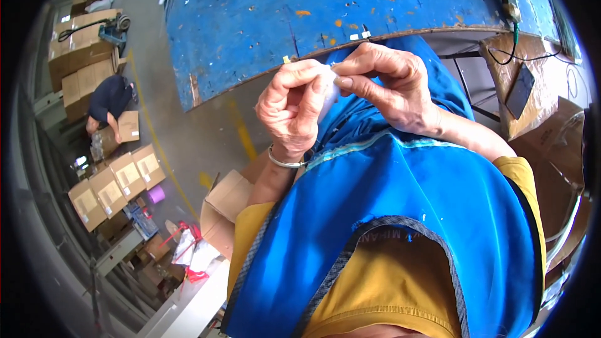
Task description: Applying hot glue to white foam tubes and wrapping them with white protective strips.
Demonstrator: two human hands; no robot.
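Head view. The left hand and the right hand meet just off the near edge of the blue bench, both pinching a small whitish translucent piece between thumb and fingertips. A metal bangle circles the left wrist. Below lies a blue apron over a yellow shirt. Far left, another person bends over cardboard boxes on the floor.

A warehouse or packing workshop: stacked cartons far left, concrete floor with yellow lines, a worn blue desk.
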